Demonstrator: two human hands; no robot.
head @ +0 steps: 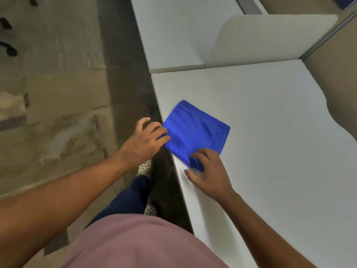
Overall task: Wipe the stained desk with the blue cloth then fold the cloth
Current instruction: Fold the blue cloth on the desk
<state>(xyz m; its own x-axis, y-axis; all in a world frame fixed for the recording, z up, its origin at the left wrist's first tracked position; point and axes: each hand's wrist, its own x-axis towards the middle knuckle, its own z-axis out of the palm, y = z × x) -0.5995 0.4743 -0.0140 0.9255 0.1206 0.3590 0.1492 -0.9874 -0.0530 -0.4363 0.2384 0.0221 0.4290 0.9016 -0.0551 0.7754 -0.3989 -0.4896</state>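
both hands sit on the bright blue folded microfibre cloth [195, 132]. left hand [144, 141] pinches its near-left corner at the tabletop edge, right hand [207, 172] has fingers loosely spread and pressing the near corner flat, probably to keep the layers from springing open. cloth lies as a compact multi-layer rectangle close to the front edge of the plain white tabletop [270, 122], within easy reach. no stain visible, so wiping looks done and folding nearly finished. grey curved divider panel [270, 37] stands well apart behind.
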